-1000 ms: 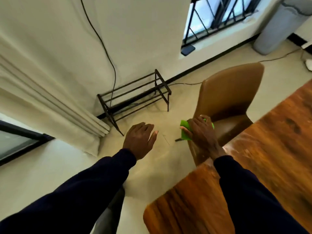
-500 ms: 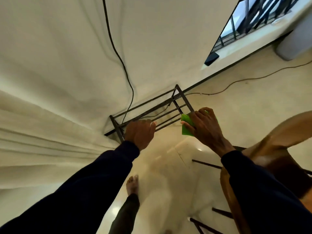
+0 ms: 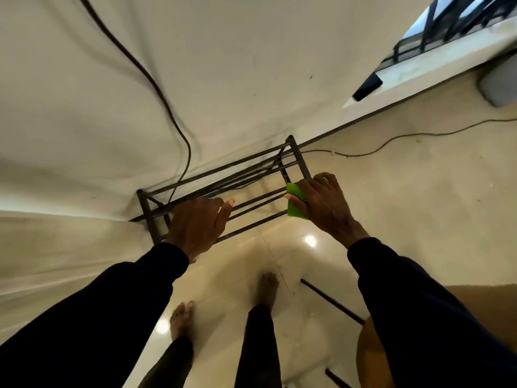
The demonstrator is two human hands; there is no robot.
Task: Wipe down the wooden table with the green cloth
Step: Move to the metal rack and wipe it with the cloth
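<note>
Since a second ago the view has swung off the wooden table, which is now out of sight, and down toward the floor and wall. The brown chair has slid to the lower right corner.

Nearest, two bare feet stand on the glossy tiled floor, toes pointing at the wall, so the person faces away from where the wiping is to be done.

Above them both arms reach forward in dark sleeves. The left hand is palm down with its fingers loosely extended and close together. It holds nothing, and I judge it is out only for balance. The right hand has its fingers and thumb curled round the green cloth, which is bunched into a wad and sticks out on the thumb side. That hold suits carrying, not wiping, since no flat face of cloth is spread out. The cloth is well apart from the left hand.

Beyond the hands a dark metal rack stands against the white wall. The right hand overlaps the rack's end post, but whether it touches the post or only passes in front is hard to tell.

A black cable runs down the wall behind the rack. At far right is a window sill with a dark flat object on its edge.
</note>
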